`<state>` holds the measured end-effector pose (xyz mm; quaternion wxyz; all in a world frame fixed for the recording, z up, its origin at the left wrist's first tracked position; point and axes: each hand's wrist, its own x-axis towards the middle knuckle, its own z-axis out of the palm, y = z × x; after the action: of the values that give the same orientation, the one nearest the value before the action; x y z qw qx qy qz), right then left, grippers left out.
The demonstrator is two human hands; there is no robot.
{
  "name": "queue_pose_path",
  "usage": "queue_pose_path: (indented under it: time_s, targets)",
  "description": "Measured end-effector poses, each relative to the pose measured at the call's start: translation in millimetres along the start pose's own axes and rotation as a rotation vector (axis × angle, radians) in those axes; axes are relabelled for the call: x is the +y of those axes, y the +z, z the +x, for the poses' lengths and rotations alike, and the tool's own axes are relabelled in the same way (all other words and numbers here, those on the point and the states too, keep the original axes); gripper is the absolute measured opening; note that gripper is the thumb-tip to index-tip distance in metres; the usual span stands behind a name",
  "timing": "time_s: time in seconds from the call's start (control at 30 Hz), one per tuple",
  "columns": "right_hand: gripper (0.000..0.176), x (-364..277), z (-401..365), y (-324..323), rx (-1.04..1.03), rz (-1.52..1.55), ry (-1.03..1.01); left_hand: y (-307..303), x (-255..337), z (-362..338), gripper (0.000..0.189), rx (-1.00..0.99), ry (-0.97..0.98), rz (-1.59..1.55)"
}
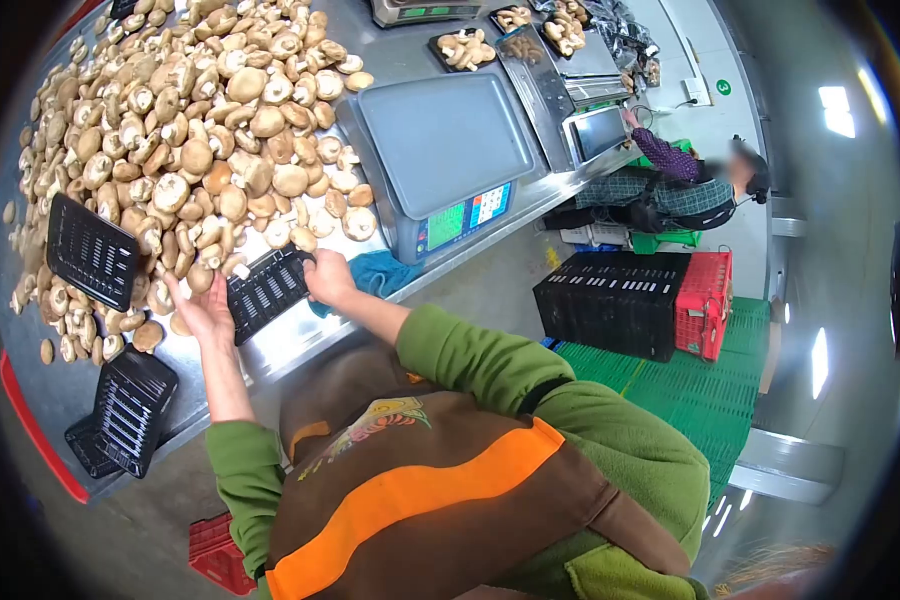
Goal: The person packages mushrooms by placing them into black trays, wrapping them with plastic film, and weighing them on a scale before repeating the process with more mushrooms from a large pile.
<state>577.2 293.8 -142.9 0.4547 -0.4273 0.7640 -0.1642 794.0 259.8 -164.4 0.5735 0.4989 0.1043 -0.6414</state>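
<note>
My left hand [207,314] is palm up at the near edge of the mushroom pile [195,150], its fingers closed around a mushroom [200,278]. Beside it, a black slotted tray [268,294] lies tilted at the table's front edge. The tray's right end is gripped by my right hand [329,278], and one mushroom [303,239] sits just above that end. Another black tray [93,252] rests on the mushrooms to the left.
More black trays [135,410] overlap at the table's left front corner. Right of the pile are a scale [445,145] and a blue cloth [375,278]. Packed trays [463,50] stand farther back. Black crates [610,300], a red crate [703,305] and another person [670,192] are at the right.
</note>
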Motion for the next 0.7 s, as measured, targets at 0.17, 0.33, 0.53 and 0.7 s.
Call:
queue_pose_path:
  time_s: [0.17,0.33,0.53,0.7]
  targets:
    - [0.023,-19.0,9.9,26.0,0.108,0.219,0.082,36.5,13.6,17.9,0.074,-0.191,0.197,0.096]
    - [0.021,7.8,35.1,43.0,0.468,0.078,-0.237,20.2,0.8,43.3,0.049,-0.379,0.200,0.390]
    - [0.010,-7.4,38.8,15.2,0.479,0.230,-0.250,40.3,-15.5,27.3,0.029,-0.440,0.474,0.775]
    - [0.019,1.1,39.6,6.1,0.479,0.316,-0.518,18.6,-23.5,25.4,0.026,-0.349,0.738,0.983]
